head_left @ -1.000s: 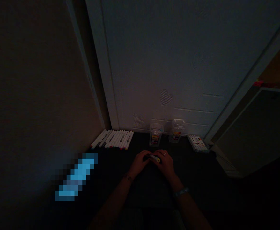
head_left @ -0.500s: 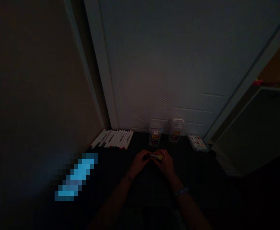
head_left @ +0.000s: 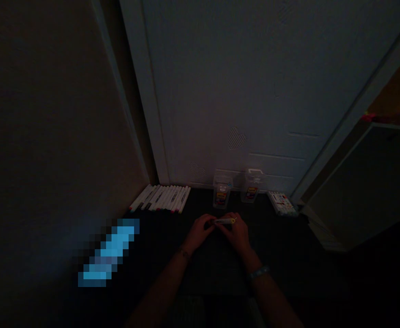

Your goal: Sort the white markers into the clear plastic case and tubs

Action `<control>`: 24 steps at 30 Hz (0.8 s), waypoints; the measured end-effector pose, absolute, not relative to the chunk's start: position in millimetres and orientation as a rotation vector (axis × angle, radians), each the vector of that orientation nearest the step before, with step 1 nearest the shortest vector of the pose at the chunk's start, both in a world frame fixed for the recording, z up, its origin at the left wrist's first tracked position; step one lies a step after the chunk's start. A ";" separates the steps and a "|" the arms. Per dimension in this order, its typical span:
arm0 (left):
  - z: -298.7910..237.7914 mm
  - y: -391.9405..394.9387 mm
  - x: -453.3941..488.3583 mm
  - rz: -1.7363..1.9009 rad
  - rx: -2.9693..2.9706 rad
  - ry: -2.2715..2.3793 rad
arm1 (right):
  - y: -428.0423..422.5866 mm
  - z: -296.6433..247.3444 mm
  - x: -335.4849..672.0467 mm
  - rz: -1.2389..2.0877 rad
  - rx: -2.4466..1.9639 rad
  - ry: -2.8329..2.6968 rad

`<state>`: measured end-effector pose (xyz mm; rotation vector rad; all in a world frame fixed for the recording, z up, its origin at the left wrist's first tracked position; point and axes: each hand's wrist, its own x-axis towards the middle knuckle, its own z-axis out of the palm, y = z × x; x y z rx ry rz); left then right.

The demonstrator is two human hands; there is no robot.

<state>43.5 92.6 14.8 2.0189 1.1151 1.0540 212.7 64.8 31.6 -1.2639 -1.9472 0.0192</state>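
Between my two hands lies a white marker (head_left: 224, 221) with a yellow end pointing right. My left hand (head_left: 201, 231) is closed, its fingertips pinching the marker's left end. My right hand (head_left: 237, 232) is closed on it too, the thumb beneath and the fingers behind, with the yellow end near the ring. Dim light hides the exact fingertip contact. Just beyond my hands stands a clear plastic case (head_left: 222, 192) with a label. To the left, a row of several white markers (head_left: 164, 198) lies side by side on the dark table (head_left: 210, 273).
A second clear container (head_left: 251, 187) with a white handle stands behind to the right. A flat pack of markers (head_left: 282, 203) lies near the table's right end. The pale door (head_left: 227, 91) rises at the back edge, and a wall (head_left: 56, 127) closes the left side.
The marker has turned slightly in my fingers: its yellow end now sits a little farther right and higher, and lettering shows on its side. My hands have stayed nearly in place.
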 end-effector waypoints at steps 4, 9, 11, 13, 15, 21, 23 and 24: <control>15.2 92.5 43.5 1.061 2.026 1.113 | 66.0 29.2 213.1 -0.014 -1.290 -1.923; 14.0 92.8 43.6 1.056 2.026 1.136 | 65.8 28.6 212.8 -0.011 -1.256 -1.940; 12.8 93.1 43.6 1.059 2.024 1.144 | 65.4 29.0 213.0 0.001 -1.253 -1.949; 11.7 93.7 43.6 1.056 2.024 1.141 | 65.2 29.1 213.2 0.020 -1.259 -1.954; 10.8 94.3 43.6 1.055 2.030 1.128 | 65.4 28.5 213.5 0.034 -1.274 -1.951; 10.4 94.7 43.2 1.065 2.050 1.101 | 67.6 24.1 213.8 0.034 -1.320 -1.949; 11.0 94.2 42.8 1.059 2.049 1.105 | 68.2 22.3 213.9 0.019 -1.336 -1.938; 11.4 93.9 42.6 1.052 2.049 1.109 | 68.5 21.3 213.9 0.011 -1.342 -1.934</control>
